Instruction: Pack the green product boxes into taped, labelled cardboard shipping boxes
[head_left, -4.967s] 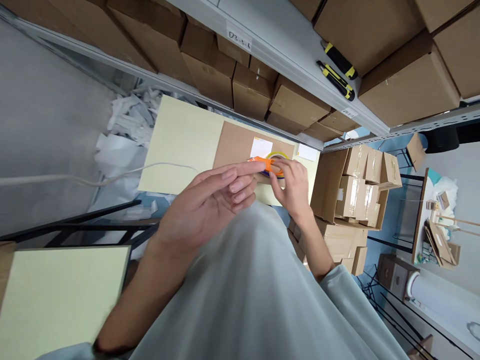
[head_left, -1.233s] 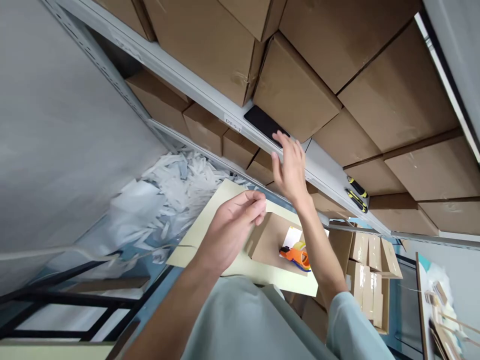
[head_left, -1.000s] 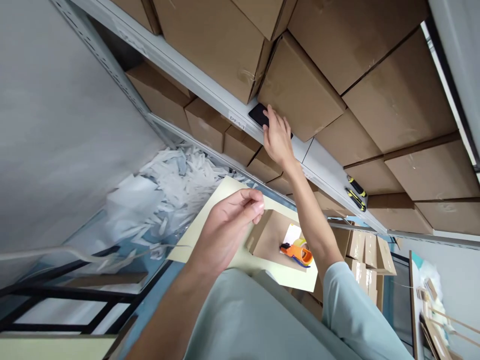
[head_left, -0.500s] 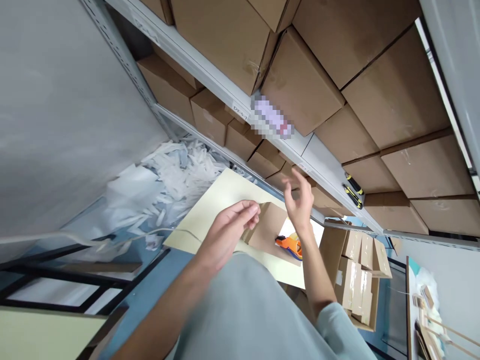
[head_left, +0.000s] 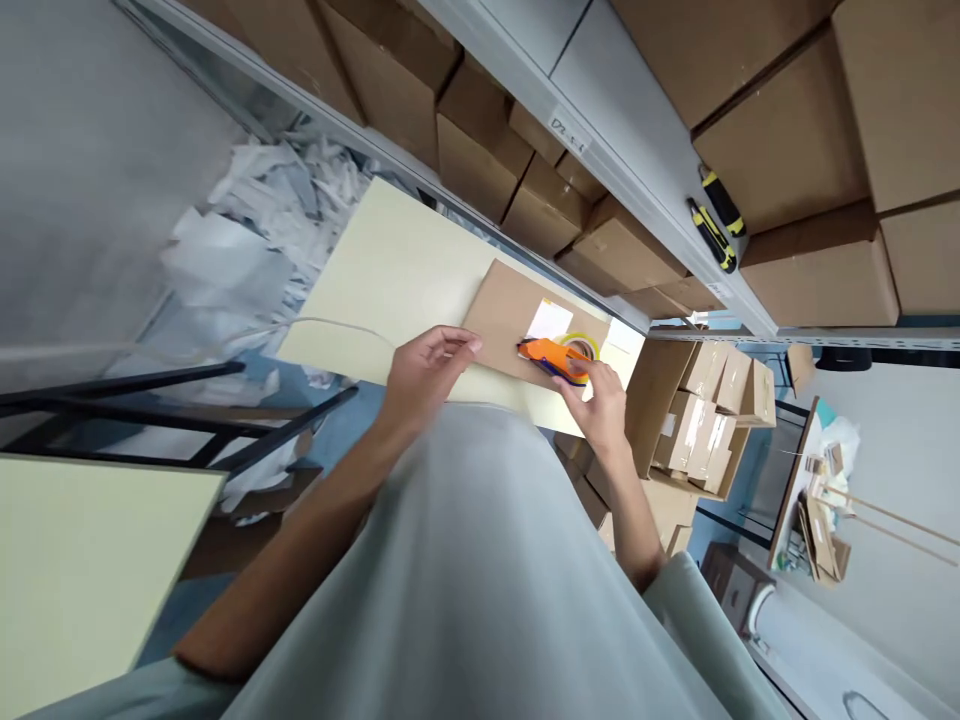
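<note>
A flat brown cardboard box (head_left: pixel 499 315) with a white label (head_left: pixel 550 318) lies on the pale yellow table (head_left: pixel 390 265). On its right part rests an orange tape dispenser (head_left: pixel 551 355) with a roll of tape. My right hand (head_left: pixel 602 405) is closed on the dispenser's right end, thumb on the near side and fingers by the roll. At the box's left near corner is my left hand (head_left: pixel 424 375), its fingers curled and thumb pressed to them. Whatever they may pinch is hidden.
Beyond the table, a shelf rack holds brown boxes (head_left: pixel 547 205). Two yellow-black box cutters (head_left: pixel 712 235) lie on its upper shelf. At right stands an open carton (head_left: pixel 651 405) of smaller boxes. White paper scraps (head_left: pixel 255 230) pile up at left, and a pale cable (head_left: pixel 330 320) crosses the table.
My right hand has come down from its raised, open position onto the tape dispenser. My left hand stays pinched by the box's left end. The view has tilted down.
</note>
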